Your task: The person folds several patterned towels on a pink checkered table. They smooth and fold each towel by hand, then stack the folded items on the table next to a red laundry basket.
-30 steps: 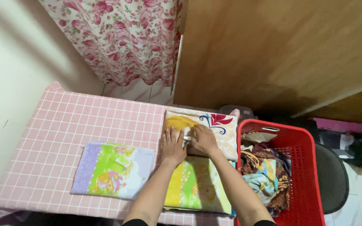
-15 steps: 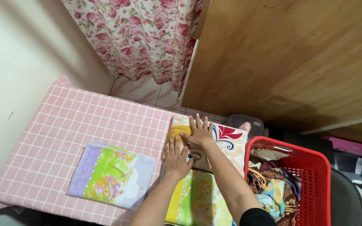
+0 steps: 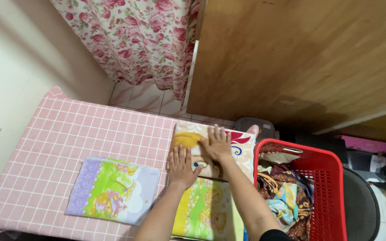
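Both hands flat, fingers spread: left hand and right hand press cream cartoon-print folded cloth onto pink checked desk, flattening crease; red plastic basket beside.

There is a single view, from a camera worn on the person's head, looking steeply down and a little forward over the pink checked worktop. It sits close above the work: both forearms enter from the bottom edge, and the left hand and right hand lie near the middle of the frame. The worktop fills the lower left, the red plastic laundry basket the lower right. Beyond the far edge of the worktop the view takes in the rose-patterned curtain and the brown wooden panel, seen from above.
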